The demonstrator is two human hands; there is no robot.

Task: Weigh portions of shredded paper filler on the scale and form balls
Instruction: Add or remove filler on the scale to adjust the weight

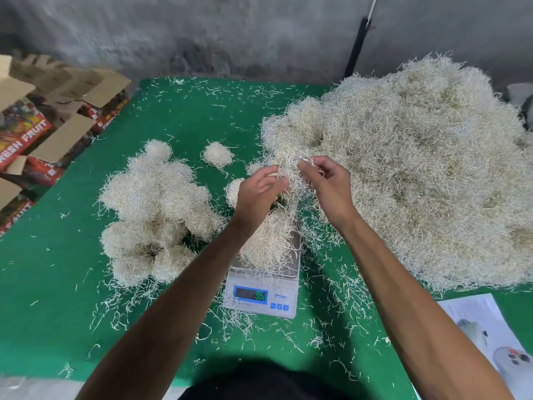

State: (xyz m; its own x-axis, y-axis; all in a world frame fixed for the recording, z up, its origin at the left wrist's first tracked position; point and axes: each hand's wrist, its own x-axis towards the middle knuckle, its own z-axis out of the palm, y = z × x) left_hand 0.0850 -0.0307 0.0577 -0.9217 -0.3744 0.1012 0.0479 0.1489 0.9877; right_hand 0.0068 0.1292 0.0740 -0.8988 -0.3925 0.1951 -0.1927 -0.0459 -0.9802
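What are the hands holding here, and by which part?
Both the left hand and right hand pinch a tuft of shredded paper by its opposite sides, above the scale.

Grey concrete wall [230, 33] behind green-covered table [57, 284], stained dark near its base. Black pipe [357, 47] stands upright against the wall, a white cord [373, 7] above it. Open cardboard fruit boxes [43, 122] stacked at left. Even, diffuse light.
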